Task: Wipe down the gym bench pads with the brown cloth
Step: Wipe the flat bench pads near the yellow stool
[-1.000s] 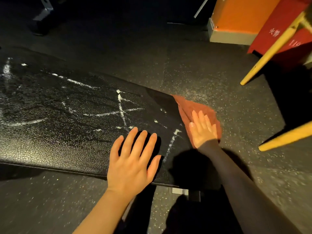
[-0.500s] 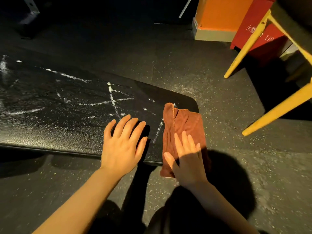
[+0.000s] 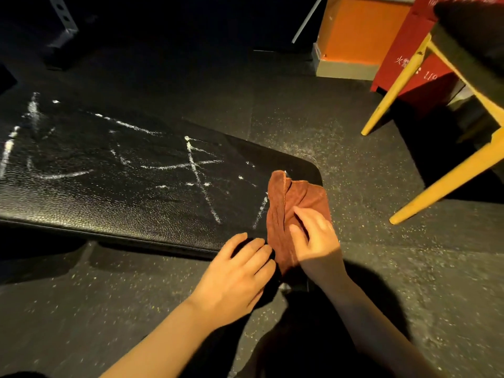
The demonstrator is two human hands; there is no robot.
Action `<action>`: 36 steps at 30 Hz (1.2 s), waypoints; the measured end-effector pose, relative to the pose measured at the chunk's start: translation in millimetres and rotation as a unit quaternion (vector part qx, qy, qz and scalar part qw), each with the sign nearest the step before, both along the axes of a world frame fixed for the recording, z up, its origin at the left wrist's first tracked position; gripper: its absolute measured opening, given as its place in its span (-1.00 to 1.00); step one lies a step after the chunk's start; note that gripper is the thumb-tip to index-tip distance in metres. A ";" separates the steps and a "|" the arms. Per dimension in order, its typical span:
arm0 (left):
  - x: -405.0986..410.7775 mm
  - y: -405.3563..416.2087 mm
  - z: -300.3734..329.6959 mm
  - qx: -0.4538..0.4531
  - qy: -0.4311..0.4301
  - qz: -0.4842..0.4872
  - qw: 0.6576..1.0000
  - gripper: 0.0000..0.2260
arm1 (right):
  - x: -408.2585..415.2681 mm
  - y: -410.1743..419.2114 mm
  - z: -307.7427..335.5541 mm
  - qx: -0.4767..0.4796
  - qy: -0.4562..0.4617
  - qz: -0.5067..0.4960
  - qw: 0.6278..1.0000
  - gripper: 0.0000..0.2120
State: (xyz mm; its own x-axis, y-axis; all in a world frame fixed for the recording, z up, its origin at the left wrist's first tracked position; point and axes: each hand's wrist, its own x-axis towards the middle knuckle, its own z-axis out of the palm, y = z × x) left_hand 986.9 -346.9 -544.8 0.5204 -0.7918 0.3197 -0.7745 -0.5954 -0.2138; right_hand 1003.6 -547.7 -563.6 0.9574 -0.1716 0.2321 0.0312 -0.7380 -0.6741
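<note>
Head view: the black bench pad [image 3: 131, 186] runs off the left edge, so only its right end with the rounded corner shows; its long axis lies left to right, tilting slightly down toward the right. White chalky streaks [image 3: 196, 170] cross its pebbled surface, but what they spell or draw is hard to make out. The frame under the pad is lost in shadow, apart from a small pale metal bit [image 3: 285, 287] between the wrists.

The brown cloth [image 3: 289, 205] lies bunched on the pad's right end, its long axis running from the far edge toward the near edge, where its lower end hangs over. The right hand [image 3: 316, 241] rests on it with fingers curled and pressing into the folds; whether they pinch the fabric cannot be told. The left hand [image 3: 234, 276] lies at the pad's near edge just beside the cloth, fingers bent and close together, gripping nothing visible.

At right, yellow wooden legs [image 3: 441, 178] and a red box [image 3: 414, 69] are cut off by the frame.
</note>
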 end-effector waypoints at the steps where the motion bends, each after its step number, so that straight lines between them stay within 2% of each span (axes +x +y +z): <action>1: 3.9 0.2 3.3 -0.016 -0.005 0.011 1.000 -0.70 | 1.7 3.3 1.8 -0.042 0.002 -0.003 0.999 -0.45; 3: 15.0 6.2 8.3 -0.053 -0.014 0.047 0.997 -0.71 | 5.1 16.9 0.9 -0.097 0.055 0.019 0.994 -0.35; 6: 33.6 27.8 8.6 -0.069 -0.017 0.140 0.988 -0.65 | 15.2 35.4 -12.2 -0.117 0.144 0.054 0.981 -0.35; 9: 46.0 44.2 3.4 -0.053 -0.018 0.230 0.972 -0.58 | 34.7 33.4 -26.5 -0.137 0.137 0.035 0.980 -0.36; 12: 47.9 42.7 -7.1 -0.045 -0.055 0.213 0.974 -0.59 | 68.3 22.6 -30.1 -0.147 0.102 0.008 0.984 -0.44; 14: 48.2 40.4 -13.7 -0.053 -0.081 0.205 0.974 -0.60 | 98.3 11.1 -28.7 -0.138 0.119 -0.014 0.983 -0.42; 17: 53.3 41.7 -17.6 -0.051 -0.105 0.192 0.974 -0.58 | 155.1 -10.5 -29.0 -0.135 0.208 -0.022 0.969 -0.47; 21: 52.1 42.0 -22.0 -0.051 -0.114 0.193 0.973 -0.57 | 187.8 -3.6 -24.1 -0.112 0.212 -0.053 0.969 -0.46; 24: 53.9 42.0 -21.8 -0.060 -0.117 0.196 0.972 -0.58 | 164.6 22.6 -20.4 -0.129 0.184 -0.047 0.973 -0.40; 31: 50.4 39.0 -13.2 -0.076 -0.090 0.229 0.966 -0.62 | 83.2 61.3 -4.4 -0.121 0.214 0.068 0.967 -0.46; 34: 48.7 38.4 -8.8 -0.087 -0.073 0.238 0.965 -0.64 | 38.3 62.5 -6.1 -0.058 0.124 0.118 0.984 -0.38; 36: 46.4 39.9 -6.8 -0.100 -0.060 0.231 0.966 -0.65 | 17.3 52.4 -8.3 -0.011 0.080 0.143 0.986 -0.43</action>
